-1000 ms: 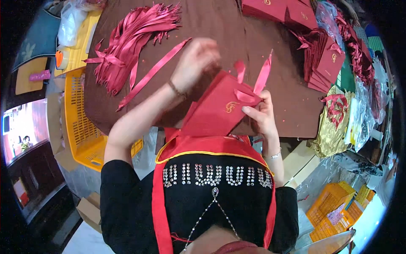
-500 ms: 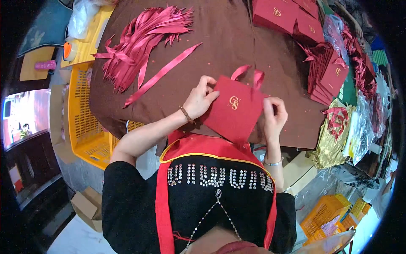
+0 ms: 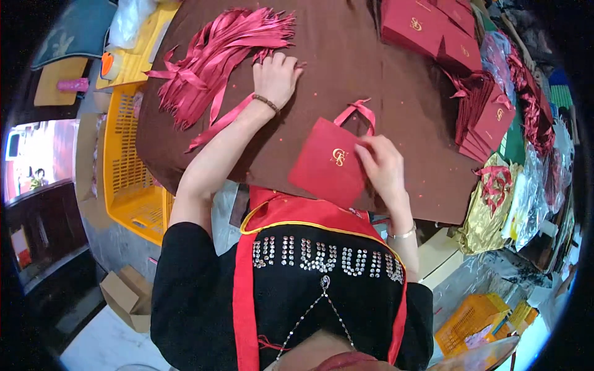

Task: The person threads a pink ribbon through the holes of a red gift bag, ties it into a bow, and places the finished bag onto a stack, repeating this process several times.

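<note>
A small dark-red paper gift bag [image 3: 328,162] with a gold emblem lies in front of me at the table's near side. A red ribbon loop [image 3: 365,110] stands from its top edge. My right hand [image 3: 383,166] pinches the bag's right edge between thumb and fingers. Farther left, my left hand [image 3: 276,80] is closed over the far end of a single loose red ribbon [image 3: 218,128]; the ribbon's near end lies on the cloth. Beside that hand is a heap of cut red ribbons [image 3: 210,62].
Brown cloth [image 3: 346,62] covers the table. Stacked red bags [image 3: 411,25] sit at the far right, with more bags [image 3: 479,117] fanned out nearer. A gold plastic bag [image 3: 489,213] hangs at the right edge. An orange crate [image 3: 127,179] stands on the left.
My left hand has let go of the bag and reached up and left to the loose ribbon. My right hand has shifted slightly left and now grips the bag's edge.
</note>
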Motion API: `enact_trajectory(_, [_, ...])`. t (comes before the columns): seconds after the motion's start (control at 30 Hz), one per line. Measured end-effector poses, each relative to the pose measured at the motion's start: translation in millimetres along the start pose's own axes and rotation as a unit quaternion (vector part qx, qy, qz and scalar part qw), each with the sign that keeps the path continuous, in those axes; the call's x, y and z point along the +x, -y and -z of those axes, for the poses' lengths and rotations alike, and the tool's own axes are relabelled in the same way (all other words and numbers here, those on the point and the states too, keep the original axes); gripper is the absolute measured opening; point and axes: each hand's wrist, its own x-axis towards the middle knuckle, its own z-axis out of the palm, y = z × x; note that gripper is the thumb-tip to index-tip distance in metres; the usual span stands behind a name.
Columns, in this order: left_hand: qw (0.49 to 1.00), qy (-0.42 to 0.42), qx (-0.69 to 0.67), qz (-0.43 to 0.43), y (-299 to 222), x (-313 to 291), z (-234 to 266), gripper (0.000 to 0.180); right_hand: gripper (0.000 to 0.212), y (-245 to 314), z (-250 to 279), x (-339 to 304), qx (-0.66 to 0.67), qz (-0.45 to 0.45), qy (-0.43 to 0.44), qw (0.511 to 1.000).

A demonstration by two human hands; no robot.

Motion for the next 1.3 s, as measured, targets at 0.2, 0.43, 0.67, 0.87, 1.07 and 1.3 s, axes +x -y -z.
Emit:
enact_trajectory(0.2, [0.964,0.059,-0.257,-0.04,-8,-11,9,0.011,0.022,-2,-16,13,-0.042,0.044,0.025,0.998])
enact_trajectory(0.43, [0.884,0.231,-0.406,0.034,-42,-58,52,0.014,0.024,6,-24,19,-0.059,0.012,0.092,0.994])
enact_trajectory(0.67, [0.875,0.221,-0.428,0.058,-43,-72,62,0.012,0.022,23,-17,22,-0.107,0.014,0.084,0.991])
enact_trajectory(0.87, [0.828,0.211,-0.494,0.158,-53,-78,65,0.012,0.022,17,-16,22,0.103,-0.12,0.135,0.978])
enact_trajectory(1.07, [0.891,0.185,-0.412,0.048,-50,-81,61,0.012,0.023,14,-15,23,0.134,-0.158,0.164,0.964])
enact_trajectory(1.3, [0.903,0.169,-0.394,0.026,-57,-82,63,0.01,0.023,13,-16,22,0.138,-0.163,0.165,0.963])
